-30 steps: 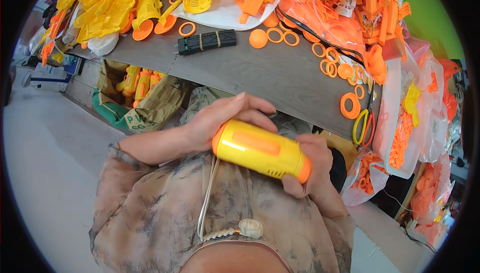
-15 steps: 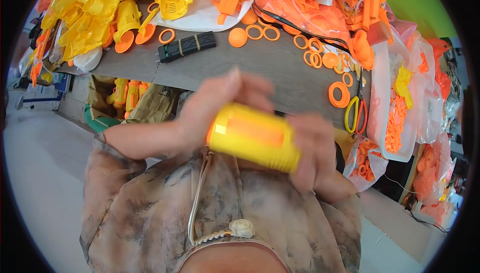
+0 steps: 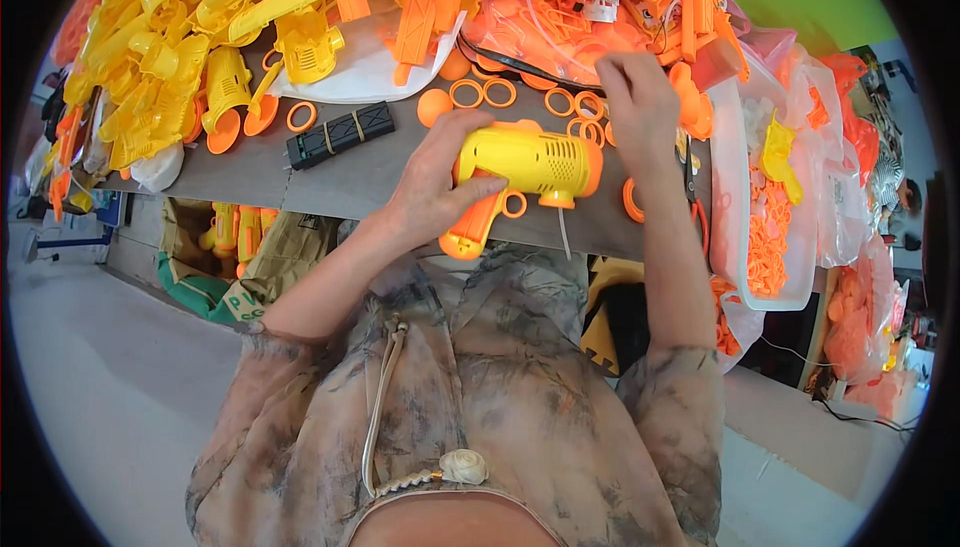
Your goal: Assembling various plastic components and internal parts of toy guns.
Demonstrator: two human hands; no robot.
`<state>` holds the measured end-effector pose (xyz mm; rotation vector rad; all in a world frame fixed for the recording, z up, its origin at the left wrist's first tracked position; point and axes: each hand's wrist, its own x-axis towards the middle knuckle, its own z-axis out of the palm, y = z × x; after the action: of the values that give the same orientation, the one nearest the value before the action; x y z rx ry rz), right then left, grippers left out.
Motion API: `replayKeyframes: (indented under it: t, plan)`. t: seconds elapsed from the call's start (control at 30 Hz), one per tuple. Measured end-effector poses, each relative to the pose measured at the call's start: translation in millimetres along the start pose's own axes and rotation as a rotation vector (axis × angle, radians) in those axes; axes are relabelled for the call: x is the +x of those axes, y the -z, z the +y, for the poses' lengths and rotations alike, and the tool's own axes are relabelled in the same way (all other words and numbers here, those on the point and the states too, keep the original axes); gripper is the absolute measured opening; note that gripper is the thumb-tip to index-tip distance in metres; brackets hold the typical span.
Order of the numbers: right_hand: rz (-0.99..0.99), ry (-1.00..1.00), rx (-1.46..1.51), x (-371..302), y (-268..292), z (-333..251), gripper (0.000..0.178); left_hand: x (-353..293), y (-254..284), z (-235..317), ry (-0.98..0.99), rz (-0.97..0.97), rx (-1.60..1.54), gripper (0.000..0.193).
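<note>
A yellow toy gun (image 3: 530, 159) with an orange grip, an orange trigger ring and an orange front rim is in my left hand (image 3: 432, 179), which wraps round its rear end. A thin pale tube or stick hangs from its underside. Farther right, my right hand (image 3: 640, 107) is raised at the orange pieces, its fingers curled in; whether anything is between them is hidden. Close by it lie orange rings (image 3: 590, 105) and an orange cap (image 3: 435, 107). A black block with bands round it (image 3: 342, 135) rests left of the toy gun.
Yellow shell parts (image 3: 165, 67) heap at the far left, orange parts (image 3: 430, 7) at the back. At right stand a clear bin (image 3: 728, 182) of small orange pieces and red-handled scissors (image 3: 700, 227). Below the table's left edge, an open bag (image 3: 285, 252) holds yellow toy guns.
The toy gun has moved up and away from my chest and turned, so its grip shows. My right hand has let go of it and gone to the orange pieces.
</note>
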<state>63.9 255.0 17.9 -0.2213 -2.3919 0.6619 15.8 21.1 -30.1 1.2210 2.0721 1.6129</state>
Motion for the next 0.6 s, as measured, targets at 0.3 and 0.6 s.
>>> replayKeyframes:
  t: [0.3, 0.6]
  plan:
    - [-0.212, -0.004, -0.228, 61, -63, 29, 0.025, 5, -6, -5, 0.011, 0.029, -0.135, 0.058]
    - [-0.053, 0.153, -0.481, 52, -30, 17, 0.012, 3, -6, -2, 0.085, 0.084, -0.272, 0.065]
